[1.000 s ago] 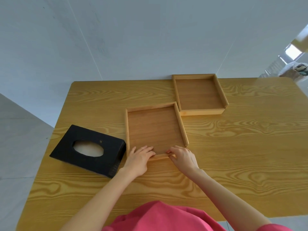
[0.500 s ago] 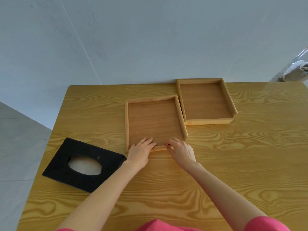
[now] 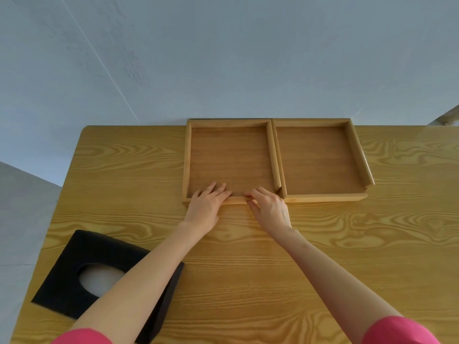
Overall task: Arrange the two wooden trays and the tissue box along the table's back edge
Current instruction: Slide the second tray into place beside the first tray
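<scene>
Two shallow wooden trays stand side by side at the table's back edge, their side walls touching. My left hand (image 3: pixel 207 204) and my right hand (image 3: pixel 269 207) both grip the near rim of the left tray (image 3: pixel 229 155), fingers over the rim and into the tray. Nothing lies in the right tray (image 3: pixel 316 157). The black tissue box (image 3: pixel 74 274), with an oval opening on top, lies at the table's near left corner, partly hidden by my left forearm.
The wooden table (image 3: pixel 347 256) butts against a pale grey wall (image 3: pixel 223 58). Its left edge runs close beside the tissue box, with grey floor (image 3: pixel 17 219) beyond it.
Both hands have pushed the left tray away from me, from mid-table to the back edge, and squared it up beside the right tray. The tissue box has stayed put.
</scene>
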